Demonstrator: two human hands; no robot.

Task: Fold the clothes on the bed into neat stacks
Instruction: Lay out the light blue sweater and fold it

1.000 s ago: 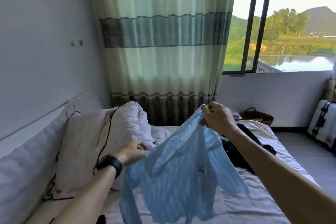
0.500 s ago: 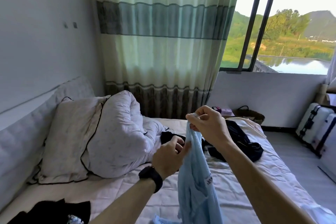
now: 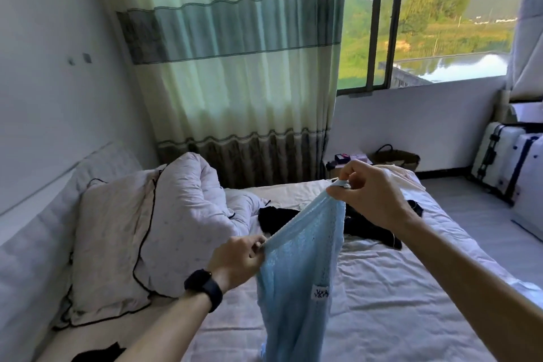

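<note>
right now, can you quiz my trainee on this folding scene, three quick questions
1. Short answer: what is worn on the wrist of the left hand?
2. Multiple choice: which hand pinches the light blue knit top at its highest point? A) left hand B) right hand C) neither
3. True or false: the top lies flat on the bed.

Key:
1. A black watch.
2. B.
3. False: both hands hold it up above the bed, and it hangs down from their fingers.
</note>
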